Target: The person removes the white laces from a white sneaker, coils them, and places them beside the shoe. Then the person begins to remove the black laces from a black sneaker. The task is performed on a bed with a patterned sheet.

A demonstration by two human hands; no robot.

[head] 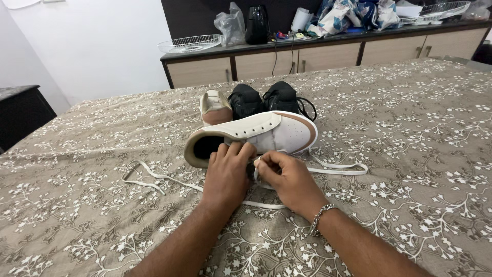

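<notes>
Left hand (227,172) grips the smooth white sneaker (256,134) lying sideways on the floral bedspread (410,154); right hand (287,177) pinches its flat white lace (333,167). Open bedspread all around, black sneakers (264,98) just behind.

Bright, even indoor light; sharp, slight wide-angle distortion.

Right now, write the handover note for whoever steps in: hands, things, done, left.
Left hand: holds the white sneaker on its side, on the patterned bedspread.
Right hand: pinches the white lace at the shoe's eyelets.
Things: the lace trails loose to both sides; a second white sneaker and a black pair lie behind.
Done: cannot tell how many eyelets are threaded.
Left: most of the lace lies free.
</notes>
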